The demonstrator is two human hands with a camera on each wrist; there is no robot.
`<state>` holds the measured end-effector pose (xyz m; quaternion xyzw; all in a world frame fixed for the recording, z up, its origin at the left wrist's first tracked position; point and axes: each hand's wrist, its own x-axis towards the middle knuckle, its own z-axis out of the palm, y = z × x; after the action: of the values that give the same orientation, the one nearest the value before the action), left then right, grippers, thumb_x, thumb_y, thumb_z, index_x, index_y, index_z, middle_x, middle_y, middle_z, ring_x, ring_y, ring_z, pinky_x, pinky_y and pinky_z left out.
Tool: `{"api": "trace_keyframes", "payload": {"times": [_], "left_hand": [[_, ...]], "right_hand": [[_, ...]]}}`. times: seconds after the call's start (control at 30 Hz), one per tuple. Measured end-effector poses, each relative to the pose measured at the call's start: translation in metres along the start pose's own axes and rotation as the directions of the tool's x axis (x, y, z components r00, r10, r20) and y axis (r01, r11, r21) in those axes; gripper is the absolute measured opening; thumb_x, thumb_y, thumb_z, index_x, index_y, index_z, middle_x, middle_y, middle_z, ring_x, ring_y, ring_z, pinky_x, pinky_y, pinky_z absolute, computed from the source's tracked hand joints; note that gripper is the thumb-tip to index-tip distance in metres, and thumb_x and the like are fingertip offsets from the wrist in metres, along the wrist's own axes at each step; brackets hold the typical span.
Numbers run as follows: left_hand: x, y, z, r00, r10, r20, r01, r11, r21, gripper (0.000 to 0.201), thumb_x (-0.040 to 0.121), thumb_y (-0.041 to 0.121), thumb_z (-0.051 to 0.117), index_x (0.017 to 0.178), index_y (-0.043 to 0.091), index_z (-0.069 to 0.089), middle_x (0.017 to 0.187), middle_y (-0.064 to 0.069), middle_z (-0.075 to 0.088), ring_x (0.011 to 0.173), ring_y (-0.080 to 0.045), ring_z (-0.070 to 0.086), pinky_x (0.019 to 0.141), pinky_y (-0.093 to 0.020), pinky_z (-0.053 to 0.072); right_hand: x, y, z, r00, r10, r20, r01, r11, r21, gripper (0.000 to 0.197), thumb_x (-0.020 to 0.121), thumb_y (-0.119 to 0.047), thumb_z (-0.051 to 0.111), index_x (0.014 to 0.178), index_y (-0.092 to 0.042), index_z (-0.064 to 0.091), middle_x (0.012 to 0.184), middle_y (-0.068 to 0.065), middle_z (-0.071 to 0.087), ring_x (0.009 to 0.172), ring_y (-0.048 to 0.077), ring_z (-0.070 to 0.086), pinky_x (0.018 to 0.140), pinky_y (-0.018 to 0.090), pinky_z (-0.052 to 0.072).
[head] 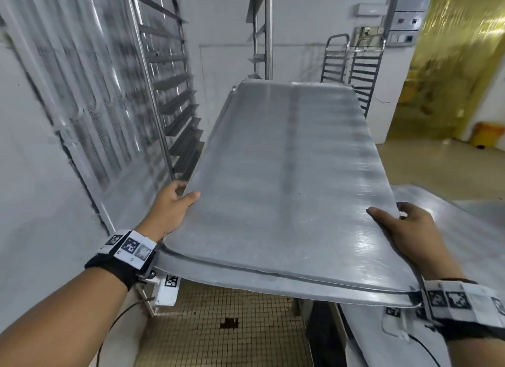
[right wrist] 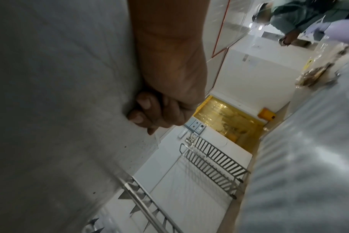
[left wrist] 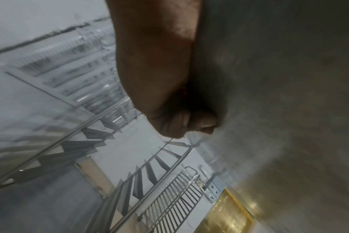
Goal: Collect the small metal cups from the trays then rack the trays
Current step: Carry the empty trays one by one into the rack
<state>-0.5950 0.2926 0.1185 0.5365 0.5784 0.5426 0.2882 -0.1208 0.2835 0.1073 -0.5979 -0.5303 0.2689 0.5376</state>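
Gripping tray between both — left hand, right hand — thumbs on top.

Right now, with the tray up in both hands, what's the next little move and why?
Probably ease the tray forward and a bit left, lining its far end up with a free pair of runners on the rack. The left hand and right hand grip its long edges, no cups show on it, and its far end points just right of the rack's left runners.

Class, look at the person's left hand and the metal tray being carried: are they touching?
Touching. In the head view the left hand grips the tray by its left edge, thumb on top; the left wrist view shows fingers curled underneath.
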Motion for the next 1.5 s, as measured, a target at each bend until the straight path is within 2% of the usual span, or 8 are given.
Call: {"api": "trace_keyframes", "payload": {"times": [0.2,0.37,0.6,0.8,1.0,1.23,1.4,1.5], "left_hand": [[-0.037,-0.019,-0.042,0.994,-0.059,-0.095,0.062,0.998,0.027,0.025,0.094,0.022,0.069,0.115,0.010,0.061,0.099,0.004,0.070,0.080,-0.006,0.068,0.068,-0.019,0.052],[-0.060,-0.046,-0.076,0.978,-0.169,-0.126,0.172,0.985,0.016,0.038,0.092,0.021,0.071,0.125,0.014,0.054,0.102,-0.005,0.071,0.084,-0.015,0.069,0.068,-0.023,0.049],[-0.059,-0.068,-0.120,0.962,-0.231,-0.143,0.230,0.973,-0.029,0.070,0.069,0.038,0.082,0.128,0.009,0.060,0.110,-0.009,0.075,0.100,-0.028,0.072,0.098,-0.045,0.053],[-0.025,-0.085,-0.135,0.951,-0.261,-0.165,0.266,0.964,0.008,0.030,0.091,0.012,0.071,0.120,0.010,0.063,0.097,0.001,0.076,0.094,-0.024,0.069,0.083,-0.031,0.053],[0.029,-0.099,-0.143,0.957,-0.251,-0.149,0.261,0.964,0.052,0.017,0.092,0.010,0.069,0.098,0.024,0.061,0.083,0.008,0.072,0.070,0.004,0.069,0.057,-0.007,0.047],[0.107,-0.114,-0.147,0.964,-0.241,-0.110,0.255,0.957,0.138,0.035,0.094,0.026,0.068,0.124,0.021,0.050,0.108,-0.003,0.062,0.079,-0.003,0.058,0.062,-0.016,0.042],[0.158,-0.132,-0.148,0.956,-0.275,-0.101,0.284,0.956,0.077,0.044,0.092,0.018,0.070,0.132,0.010,0.052,0.115,-0.008,0.063,0.082,-0.012,0.062,0.066,-0.021,0.047],[0.179,-0.147,-0.150,0.946,-0.309,-0.096,0.316,0.946,0.072,0.050,0.090,0.016,0.073,0.135,0.006,0.053,0.126,-0.013,0.063,0.100,-0.026,0.065,0.083,-0.031,0.051]], "right_hand": [[0.002,0.002,0.039,0.986,0.005,0.169,-0.020,0.996,0.087,0.049,0.069,-0.051,0.086,0.096,-0.012,0.071,0.083,0.002,0.077,0.075,0.019,0.073,0.073,0.036,0.054],[0.001,-0.019,0.074,0.965,0.018,0.263,-0.033,0.998,0.055,0.028,0.079,-0.032,0.083,0.086,-0.013,0.064,0.061,-0.013,0.069,0.051,0.001,0.062,0.051,0.016,0.049],[-0.001,-0.032,0.123,0.951,0.031,0.308,-0.062,0.994,0.090,0.065,0.082,-0.023,0.082,0.106,0.027,0.048,0.063,0.005,0.041,0.048,0.006,0.036,0.039,0.018,0.030],[0.018,-0.042,0.161,0.930,0.078,0.360,-0.142,0.978,0.154,0.097,0.068,-0.036,0.088,0.118,0.028,0.035,0.075,0.009,0.040,0.066,0.015,0.044,0.045,0.019,0.038],[0.049,-0.038,0.209,0.922,0.148,0.357,-0.222,0.960,0.174,0.062,0.080,-0.020,0.082,0.100,0.028,0.049,0.065,0.006,0.042,0.043,0.004,0.042,0.038,0.014,0.037],[0.089,-0.024,0.267,0.909,0.271,0.317,-0.358,0.897,0.260,0.062,0.089,-0.010,0.074,0.139,0.012,0.044,0.084,0.010,0.069,0.055,0.001,0.066,0.050,0.010,0.049],[0.112,-0.022,0.295,0.860,0.350,0.370,-0.458,0.849,0.261,0.013,0.095,0.002,0.059,0.104,-0.006,0.062,0.092,0.006,0.069,0.065,0.004,0.071,0.058,0.010,0.054],[0.118,-0.016,0.310,0.867,0.337,0.367,-0.442,0.860,0.255,0.023,0.096,0.002,0.058,0.113,-0.014,0.059,0.087,0.003,0.072,0.064,0.003,0.072,0.054,0.011,0.052]]}}
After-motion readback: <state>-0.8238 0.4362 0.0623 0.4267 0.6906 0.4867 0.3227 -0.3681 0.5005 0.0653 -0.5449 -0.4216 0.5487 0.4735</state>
